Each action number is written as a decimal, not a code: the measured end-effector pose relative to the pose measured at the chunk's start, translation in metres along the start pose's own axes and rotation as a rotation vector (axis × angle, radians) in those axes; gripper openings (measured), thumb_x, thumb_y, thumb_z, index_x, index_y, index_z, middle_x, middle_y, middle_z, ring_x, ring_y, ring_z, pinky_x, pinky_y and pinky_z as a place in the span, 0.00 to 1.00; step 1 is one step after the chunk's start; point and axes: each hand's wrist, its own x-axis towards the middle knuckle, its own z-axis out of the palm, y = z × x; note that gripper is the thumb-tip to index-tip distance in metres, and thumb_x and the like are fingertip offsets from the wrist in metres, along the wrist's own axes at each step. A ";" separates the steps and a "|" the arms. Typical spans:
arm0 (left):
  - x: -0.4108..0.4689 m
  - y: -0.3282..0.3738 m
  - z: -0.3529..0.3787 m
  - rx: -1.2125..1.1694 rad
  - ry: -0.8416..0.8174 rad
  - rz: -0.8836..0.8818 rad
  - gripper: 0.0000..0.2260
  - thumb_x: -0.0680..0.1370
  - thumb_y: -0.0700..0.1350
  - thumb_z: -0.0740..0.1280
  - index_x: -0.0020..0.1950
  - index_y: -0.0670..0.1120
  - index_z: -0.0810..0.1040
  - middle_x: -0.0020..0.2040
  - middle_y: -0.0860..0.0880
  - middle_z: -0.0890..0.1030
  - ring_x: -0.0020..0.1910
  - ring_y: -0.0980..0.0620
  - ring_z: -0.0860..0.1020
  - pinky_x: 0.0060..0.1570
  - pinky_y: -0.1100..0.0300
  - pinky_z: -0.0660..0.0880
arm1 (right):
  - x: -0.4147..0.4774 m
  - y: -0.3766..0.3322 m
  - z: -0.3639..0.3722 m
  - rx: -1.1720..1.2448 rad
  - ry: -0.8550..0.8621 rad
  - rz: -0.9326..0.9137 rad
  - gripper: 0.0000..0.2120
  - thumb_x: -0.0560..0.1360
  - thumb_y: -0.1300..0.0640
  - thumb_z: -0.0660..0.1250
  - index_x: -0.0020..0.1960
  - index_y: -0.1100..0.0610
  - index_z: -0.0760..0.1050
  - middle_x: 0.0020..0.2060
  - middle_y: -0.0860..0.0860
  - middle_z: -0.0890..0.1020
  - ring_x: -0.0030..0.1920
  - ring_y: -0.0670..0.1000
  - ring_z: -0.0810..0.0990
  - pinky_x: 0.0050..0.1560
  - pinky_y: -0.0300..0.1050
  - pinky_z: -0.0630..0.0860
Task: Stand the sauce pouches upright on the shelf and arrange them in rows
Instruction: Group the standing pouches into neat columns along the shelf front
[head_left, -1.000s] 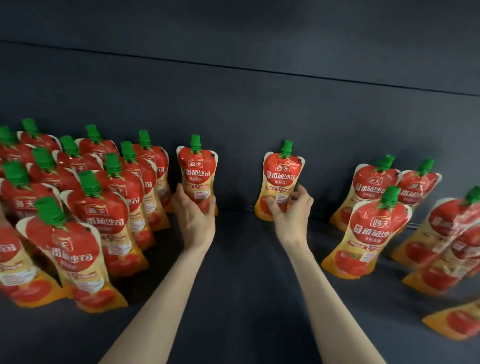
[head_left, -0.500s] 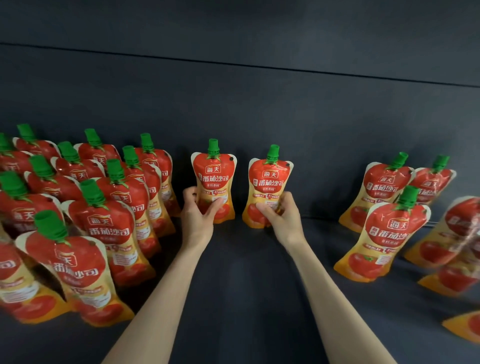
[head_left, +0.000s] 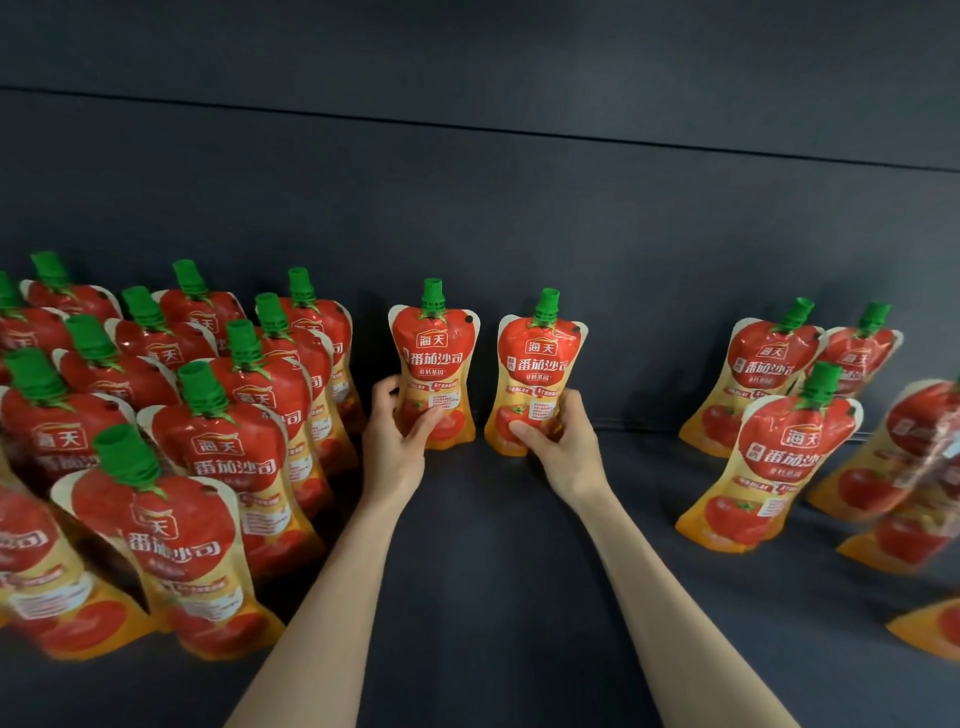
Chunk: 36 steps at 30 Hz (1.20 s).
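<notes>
On the left centre pouch (head_left: 434, 364), the brand mark 海天 stands in white on a red panel. Below it come 番茄沙司 in large white characters and 非转基因 in smaller print. The right centre pouch (head_left: 537, 374) carries the same three lines. The front right pouch (head_left: 795, 457) shows 海天 and 番茄沙司. The left rows of pouches (head_left: 228, 452) show 海天 and 番茄沙司, partly covered or blurred. Fine print on the white labels is too small to read.
</notes>
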 end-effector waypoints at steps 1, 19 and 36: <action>0.000 -0.001 0.000 -0.003 -0.003 0.001 0.23 0.75 0.44 0.69 0.66 0.45 0.65 0.58 0.52 0.73 0.57 0.56 0.73 0.51 0.65 0.70 | -0.001 0.000 0.000 -0.007 0.006 0.002 0.21 0.72 0.57 0.71 0.61 0.55 0.66 0.55 0.47 0.77 0.55 0.46 0.77 0.55 0.41 0.75; -0.003 0.000 -0.002 0.063 0.008 0.037 0.23 0.75 0.44 0.68 0.68 0.44 0.63 0.63 0.45 0.74 0.58 0.54 0.73 0.48 0.70 0.70 | 0.001 -0.003 0.001 -0.055 0.004 -0.005 0.23 0.73 0.57 0.70 0.64 0.55 0.65 0.56 0.46 0.76 0.56 0.45 0.75 0.54 0.38 0.73; -0.006 0.007 -0.003 0.074 -0.013 -0.013 0.23 0.76 0.43 0.67 0.68 0.44 0.63 0.65 0.44 0.72 0.58 0.56 0.71 0.52 0.63 0.70 | -0.003 -0.006 0.001 -0.082 0.023 0.038 0.24 0.73 0.56 0.70 0.64 0.56 0.65 0.58 0.48 0.76 0.57 0.46 0.75 0.56 0.41 0.73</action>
